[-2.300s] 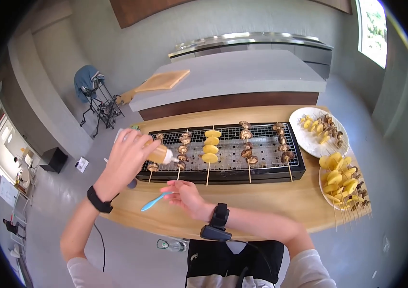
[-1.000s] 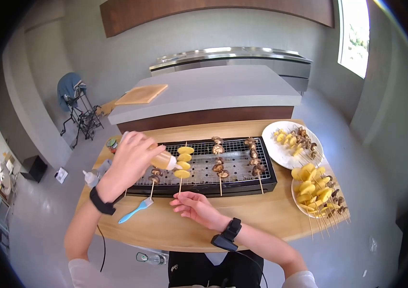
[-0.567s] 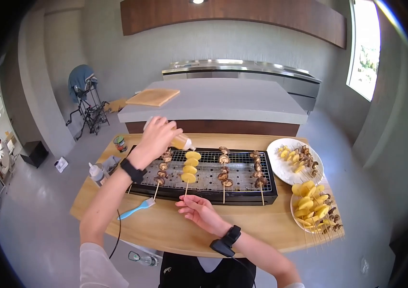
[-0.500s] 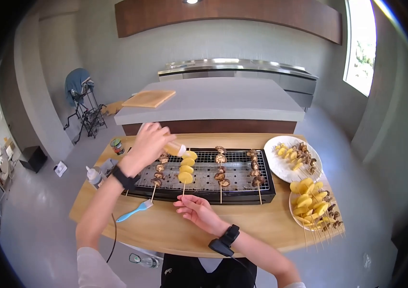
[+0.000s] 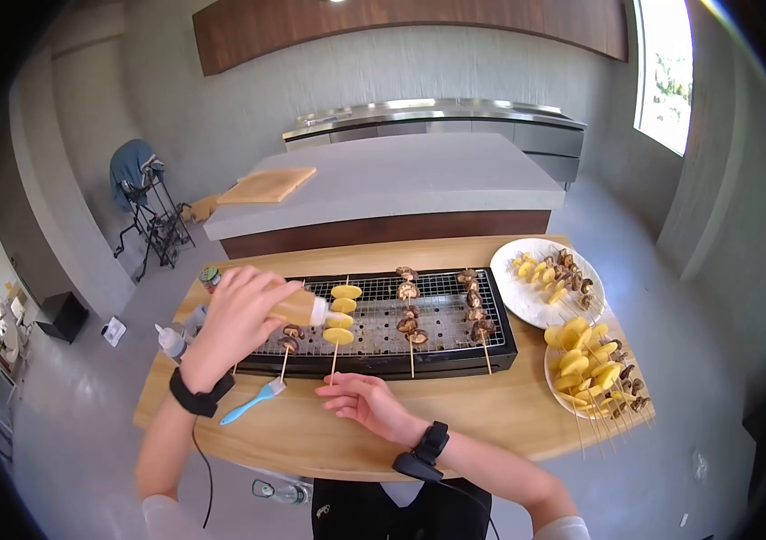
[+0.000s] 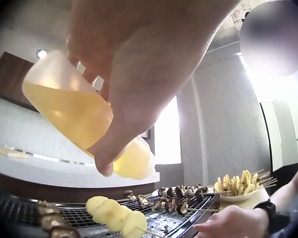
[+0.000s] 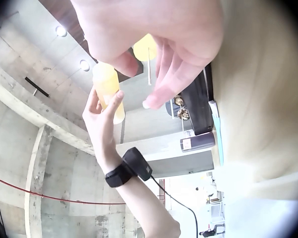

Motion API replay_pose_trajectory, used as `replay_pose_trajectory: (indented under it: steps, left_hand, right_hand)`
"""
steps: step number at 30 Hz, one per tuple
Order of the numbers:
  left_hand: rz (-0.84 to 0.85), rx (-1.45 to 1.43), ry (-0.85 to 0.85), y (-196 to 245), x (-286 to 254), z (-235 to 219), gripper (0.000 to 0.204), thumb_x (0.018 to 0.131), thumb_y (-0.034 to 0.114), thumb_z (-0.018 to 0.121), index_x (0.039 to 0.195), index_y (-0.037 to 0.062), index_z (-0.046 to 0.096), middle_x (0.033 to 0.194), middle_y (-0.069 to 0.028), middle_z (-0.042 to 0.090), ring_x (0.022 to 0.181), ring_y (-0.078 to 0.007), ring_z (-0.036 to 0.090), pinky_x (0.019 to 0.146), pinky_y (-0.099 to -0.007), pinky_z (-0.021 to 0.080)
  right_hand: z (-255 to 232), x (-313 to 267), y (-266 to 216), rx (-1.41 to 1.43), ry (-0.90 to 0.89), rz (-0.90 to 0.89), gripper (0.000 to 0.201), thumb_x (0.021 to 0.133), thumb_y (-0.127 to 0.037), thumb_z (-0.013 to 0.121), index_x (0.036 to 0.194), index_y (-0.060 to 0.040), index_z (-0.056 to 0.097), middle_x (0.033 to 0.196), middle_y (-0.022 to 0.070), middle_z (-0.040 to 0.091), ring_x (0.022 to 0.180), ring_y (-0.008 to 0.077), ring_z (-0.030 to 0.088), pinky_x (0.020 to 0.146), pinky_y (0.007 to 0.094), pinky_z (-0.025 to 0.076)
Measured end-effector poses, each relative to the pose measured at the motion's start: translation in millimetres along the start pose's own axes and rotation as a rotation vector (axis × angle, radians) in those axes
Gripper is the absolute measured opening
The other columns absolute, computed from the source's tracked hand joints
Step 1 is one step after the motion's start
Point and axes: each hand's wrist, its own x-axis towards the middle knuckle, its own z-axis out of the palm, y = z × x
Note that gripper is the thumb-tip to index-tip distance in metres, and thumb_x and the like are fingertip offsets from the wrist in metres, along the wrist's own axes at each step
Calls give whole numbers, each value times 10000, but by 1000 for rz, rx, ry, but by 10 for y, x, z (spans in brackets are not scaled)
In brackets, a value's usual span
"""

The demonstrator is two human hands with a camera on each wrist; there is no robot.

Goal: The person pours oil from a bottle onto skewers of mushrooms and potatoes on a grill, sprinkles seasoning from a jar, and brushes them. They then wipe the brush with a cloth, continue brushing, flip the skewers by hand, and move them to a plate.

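My left hand (image 5: 239, 310) grips a clear squeeze bottle (image 5: 297, 309) of amber liquid, tilted with its nozzle down. The nozzle is close over the lower slices of a potato skewer (image 5: 342, 292) on the black grill (image 5: 374, 365). In the left wrist view my fingers wrap the bottle (image 6: 72, 111) above the potato slices (image 6: 111, 214). My right hand (image 5: 372, 407) is at the grill's front edge, by the end of that skewer's stick. In the right wrist view the stick (image 7: 149, 69) shows in the gap between thumb and fingers, its end free.
Mushroom skewers (image 5: 410, 315) lie on both sides of the potato one. A blue brush (image 5: 252, 400) rests on the table before the grill. At left stands another squeeze bottle (image 5: 170, 341). Plates of skewers, one a large white plate (image 5: 511, 301), are at right.
The bottle has gone from a mushroom skewer to the potato skewer, then from its far end toward its near end. My right hand has shifted right, to the potato skewer's stick.
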Motion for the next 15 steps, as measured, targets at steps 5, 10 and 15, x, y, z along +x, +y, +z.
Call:
replay_pose_trajectory:
  steps: [5,10,15]
  left_hand:
    - [-19,-88,87,-15,382,211,518,679,136,766,1181,98,644,1059,-33,606,1037,-226,530,950,-352,372]
    - [66,-5,190,-63,794,519,548,678,114,770,1206,114,624,1066,-26,604,1039,-216,528,977,-372,363]
    - [104,118,170,6,1173,809,482,679,117,778,1147,129,664,1031,-7,618,1021,-213,533,968,-373,370]
  right_hand:
    - [85,-267,-30,0,108,-72,347,1007,-193,473,1284,14,488,1283,168,587,1020,195,638,831,279,518]
    - [-72,-570,-160,21,166,-57,479,1012,-400,460,1285,-8,493,1268,168,589,1036,221,621,839,315,500]
    - [-243,-530,-321,8,155,-134,447,1023,-410,424,1201,-21,551,1108,142,663,945,216,644,807,313,505]
